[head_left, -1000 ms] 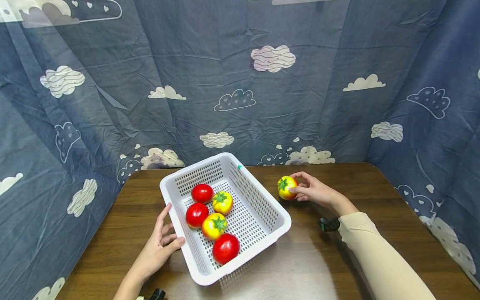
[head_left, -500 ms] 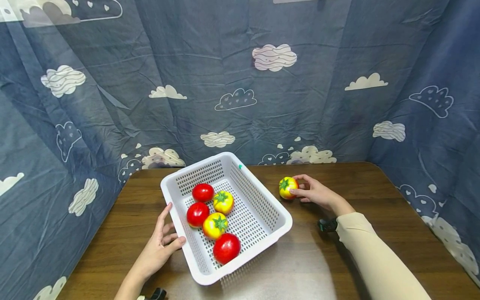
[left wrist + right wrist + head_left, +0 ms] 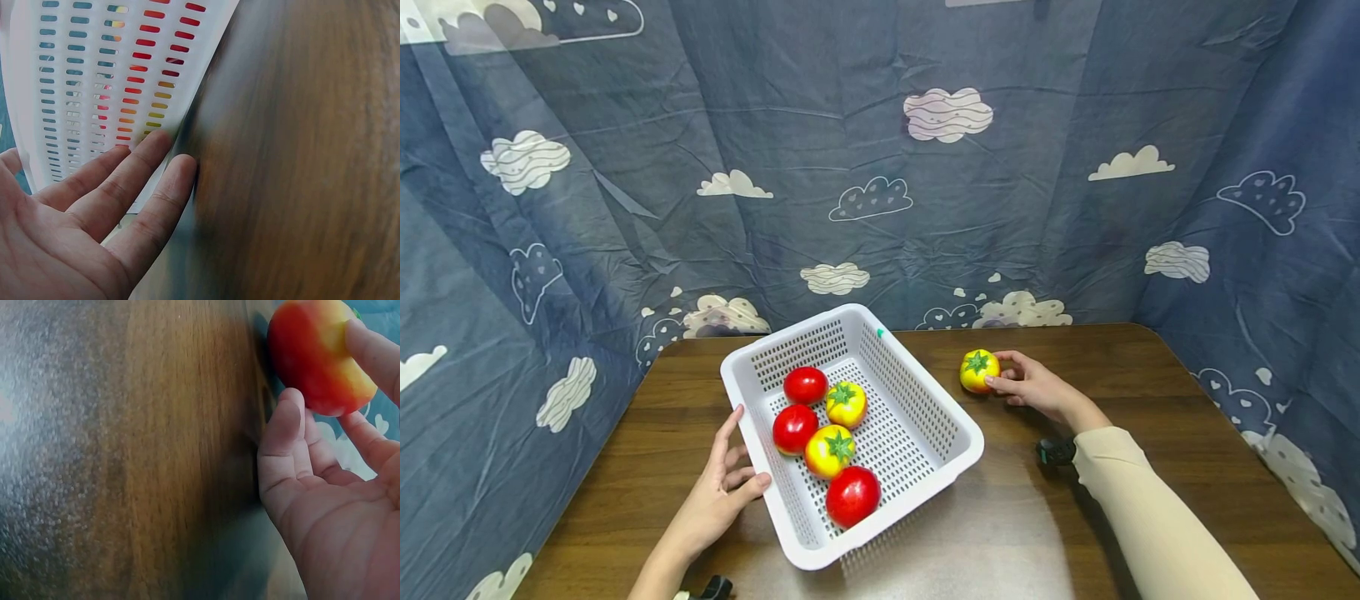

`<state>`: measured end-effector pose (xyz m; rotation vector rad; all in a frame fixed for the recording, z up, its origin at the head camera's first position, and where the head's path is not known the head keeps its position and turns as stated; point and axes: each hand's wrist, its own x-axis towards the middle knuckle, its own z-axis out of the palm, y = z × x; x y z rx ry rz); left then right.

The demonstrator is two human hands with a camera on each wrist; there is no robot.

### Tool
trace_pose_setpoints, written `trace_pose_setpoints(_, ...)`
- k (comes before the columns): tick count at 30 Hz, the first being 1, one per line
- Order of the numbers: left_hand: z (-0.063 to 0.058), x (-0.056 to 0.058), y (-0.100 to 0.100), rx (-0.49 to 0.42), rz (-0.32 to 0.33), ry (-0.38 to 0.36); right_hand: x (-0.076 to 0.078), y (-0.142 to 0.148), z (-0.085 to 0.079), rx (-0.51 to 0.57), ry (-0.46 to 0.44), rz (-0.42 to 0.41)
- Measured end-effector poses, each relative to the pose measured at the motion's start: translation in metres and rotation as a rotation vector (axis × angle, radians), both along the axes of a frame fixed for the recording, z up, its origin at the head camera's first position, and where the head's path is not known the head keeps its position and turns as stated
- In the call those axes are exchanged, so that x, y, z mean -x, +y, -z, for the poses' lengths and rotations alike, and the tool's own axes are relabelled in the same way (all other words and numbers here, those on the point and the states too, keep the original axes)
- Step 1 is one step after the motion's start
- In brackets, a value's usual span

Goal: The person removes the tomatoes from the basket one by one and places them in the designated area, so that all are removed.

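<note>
A toy tomato [image 3: 979, 372], yellow and red with a green star-shaped top, stands on the table right of a white plastic basket [image 3: 910, 342]. My right hand [image 3: 1037, 390] holds it from the right between thumb and fingers. In the right wrist view the thumb and a finger touch the tomato [image 3: 319, 359], while the other fingers curl below it. At the basket's left side, my left hand [image 3: 711, 500] rests with fingers spread along the rim and outer wall. The left wrist view shows these fingers [image 3: 119, 194] extended, lying against the slotted wall [image 3: 112, 87].
Inside the basket lie several more toy tomatoes, among them a red one [image 3: 853, 497] and a yellow one [image 3: 830, 452]. Brown wood-grain table [image 3: 1015, 517] surrounds the basket. A blue cloud-print curtain [image 3: 880, 167] hangs behind the table and at both sides.
The tomato at my right hand has turned, its green top facing more upward, and shifted slightly right. My right fingers stay on it. The left hand and the basket have not visibly moved.
</note>
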<state>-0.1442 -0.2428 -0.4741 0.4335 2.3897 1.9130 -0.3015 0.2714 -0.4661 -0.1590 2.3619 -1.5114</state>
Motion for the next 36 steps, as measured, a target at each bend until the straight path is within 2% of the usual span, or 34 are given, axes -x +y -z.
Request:
trace_pose_setpoints(20,0.0003,-0.0006,-0.0004,-0.006,0.008,-0.002,0.0009,-0.0018,0.0026,-0.015,-0.004,0.008)
trace_pose_setpoints(36,0.0006,0.0001,-0.001,0.017,-0.005,-0.007,0.001,0.0,0.002,-0.083,-0.002,0.022)
